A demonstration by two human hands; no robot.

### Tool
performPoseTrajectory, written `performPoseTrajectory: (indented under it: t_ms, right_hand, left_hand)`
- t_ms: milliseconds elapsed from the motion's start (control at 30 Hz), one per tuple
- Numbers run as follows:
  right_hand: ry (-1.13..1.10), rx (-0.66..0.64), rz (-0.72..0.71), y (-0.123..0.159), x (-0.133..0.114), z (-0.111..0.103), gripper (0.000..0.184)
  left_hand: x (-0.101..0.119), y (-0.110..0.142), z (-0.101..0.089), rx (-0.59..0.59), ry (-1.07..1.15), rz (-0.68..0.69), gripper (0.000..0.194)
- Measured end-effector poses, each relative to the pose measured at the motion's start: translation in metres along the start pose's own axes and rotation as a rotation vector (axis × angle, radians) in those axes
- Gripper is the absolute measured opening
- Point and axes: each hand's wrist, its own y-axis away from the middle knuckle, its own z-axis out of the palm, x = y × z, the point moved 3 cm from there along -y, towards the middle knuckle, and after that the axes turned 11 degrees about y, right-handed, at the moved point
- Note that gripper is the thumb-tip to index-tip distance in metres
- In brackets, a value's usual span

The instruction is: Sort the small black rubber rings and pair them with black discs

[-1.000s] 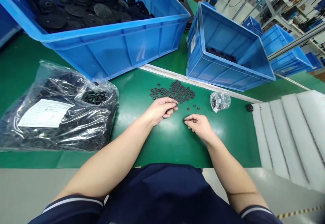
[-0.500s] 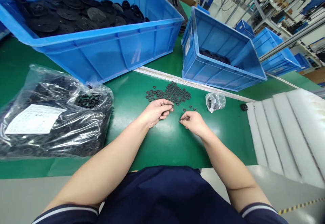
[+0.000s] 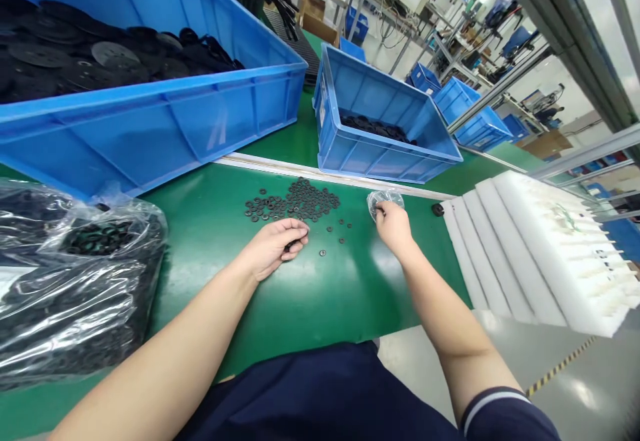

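Curling the left grip [image 3: 274,244] almost closed, thumb and forefinger nearly meeting; enclosing a small dark piece [image 3: 291,246] in the bent fingers, mostly hidden; holding that grip over the green counter [image 3: 360,294], just beside the near edge of a pile of small black rings [image 3: 307,199]; having five loose rings [image 3: 341,241] scattered to its right, between both grips; bending the right grip [image 3: 393,225] over the near side of a small clear bag [image 3: 387,196], right of the pile and well apart from it; showing too little of the right fingertips to tell of any hold on the bag; facing a large blue bin [image 3: 220,114] of black discs at far left and a smaller blue bin [image 3: 385,157] at far right; having a large plastic bag [image 3: 100,314] at near left and white foam [image 3: 520,247] at right.
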Motion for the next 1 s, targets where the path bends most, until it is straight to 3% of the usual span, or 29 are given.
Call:
performPoseTrajectory:
  t_ms: [133, 267, 367, 467, 700, 867, 933, 1000]
  right_hand:
    - [0.154, 0.007, 0.034, -0.022, 0.028, 0.004, 0.026]
    - [0.083, 0.15, 0.279, -0.039, 0.063, 0.005, 0.032]
    - [-0.073, 0.027, 0.408, -0.047, 0.09, 0.014, 0.031]
    - [-0.139, -0.039, 0.398, -0.048, 0.1, 0.016, 0.028]
    - [-0.144, 0.161, 0.214, -0.046, 0.085, -0.007, 0.028]
    - [0.126, 0.227, 0.175, -0.041, 0.07, -0.018, 0.03]
    - [0.177, 0.189, 0.044, -0.038, 0.055, -0.017, 0.029]
    - [0.204, 0.001, -0.122, -0.035, 0.036, -0.008, 0.026]
  left_hand:
    - [-0.002, 0.002, 0.004, -0.016, -0.02, -0.04, 0.022]
    - [-0.003, 0.002, 0.003, -0.036, -0.019, -0.049, 0.022]
    - [-0.003, 0.002, 0.002, -0.042, -0.013, -0.048, 0.023]
    - [-0.003, 0.001, 0.003, -0.037, -0.008, -0.051, 0.023]
    - [-0.002, 0.002, 0.005, -0.038, -0.012, -0.049, 0.024]
    - [-0.002, 0.003, 0.005, 0.0, -0.005, -0.056, 0.026]
    - [-0.003, 0.003, 0.006, 0.013, -0.019, -0.058, 0.029]
    - [-0.004, 0.003, 0.006, 0.017, -0.047, -0.059, 0.032]
